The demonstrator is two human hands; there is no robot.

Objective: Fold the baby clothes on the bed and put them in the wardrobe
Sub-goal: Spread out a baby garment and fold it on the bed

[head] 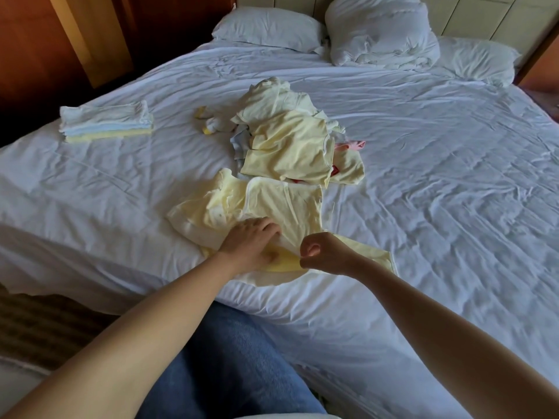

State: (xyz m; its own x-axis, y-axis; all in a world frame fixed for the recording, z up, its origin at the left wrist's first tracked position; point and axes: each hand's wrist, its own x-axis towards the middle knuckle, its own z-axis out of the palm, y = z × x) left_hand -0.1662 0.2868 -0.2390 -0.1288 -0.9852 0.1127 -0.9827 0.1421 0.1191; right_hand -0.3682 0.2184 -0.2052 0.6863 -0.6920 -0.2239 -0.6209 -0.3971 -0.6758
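Head view:

- A loose pile [287,140] of unfolded baby clothes, mostly pale yellow and cream with a bit of pink and blue showing, lies near the middle of the bed [423,207], which has a creased white sheet.
- On the person's side of the pile, and meeting its near edge, a pale yellow garment [272,204] is spread out on the sheet and partly doubled over.
- The left hand [251,240] lies flat on the near part of this garment, on the person's side of the pile, with its fingers stretched out and pressing the cloth down.
- The right hand [320,252] is just beside the left hand and equally far from the pile. Its fingers are curled and pinch a fold of the same garment at its near edge.
- To the left of the pile, well apart from it, sits a neat folded stack [106,122] of white, pale blue and yellow pieces.
- Just left of the pile lie a few small yellow-and-white items [208,122]; I cannot tell what they are.
- Beyond the pile, at the head of the bed, are two pillows [269,28] [481,60] with a bunched white duvet [381,31] between them.
- Far left of the pile stands dark wooden furniture [45,40]; I cannot tell whether it is the wardrobe.
- Nearest the camera, past the garment from the pile, the person's leg in blue jeans [230,358] is at the bed's edge.
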